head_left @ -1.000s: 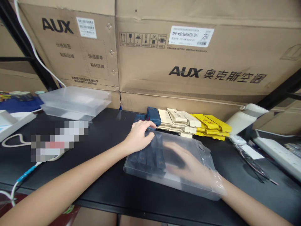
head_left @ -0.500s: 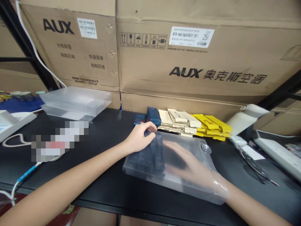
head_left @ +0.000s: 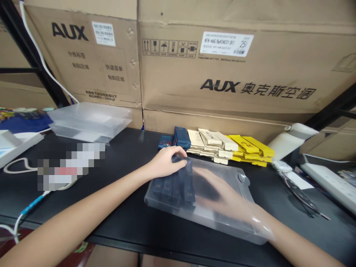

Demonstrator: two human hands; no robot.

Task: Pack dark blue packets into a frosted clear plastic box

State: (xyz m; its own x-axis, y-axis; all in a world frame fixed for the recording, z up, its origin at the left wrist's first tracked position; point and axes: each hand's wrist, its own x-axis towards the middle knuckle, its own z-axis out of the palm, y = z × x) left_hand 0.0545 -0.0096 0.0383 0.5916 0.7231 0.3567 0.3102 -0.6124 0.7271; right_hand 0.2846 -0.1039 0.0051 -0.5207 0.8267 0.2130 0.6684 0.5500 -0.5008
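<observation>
A clear plastic document case (head_left: 217,218) lies on the black desk in front of me. Several dark blue packets (head_left: 174,189) are inside it, side by side at its left end. With curled fingers and thumb, my left hand (head_left: 167,161) holds the case's upper left edge. My right hand (head_left: 217,189) reaches into the case through its right side and shows blurred through the plastic. Its fingers are stretched out and its thumb is apart, pointing at the packets. A round tab closure (head_left: 244,180) sits near the case's upper right corner.
Behind the case are stacked blue packets (head_left: 182,138), cream packets (head_left: 210,142) and yellow packets (head_left: 249,148). A white bottle (head_left: 292,139), glasses (head_left: 297,196) and a power strip (head_left: 330,181) are at right. More clear cases (head_left: 89,118) lie left, before large cardboard boxes (head_left: 236,66).
The case has shifted very slightly, its near right corner a little lower. Its blue packets show more sharply through the plastic. Both hands stay in nearly the same places.
</observation>
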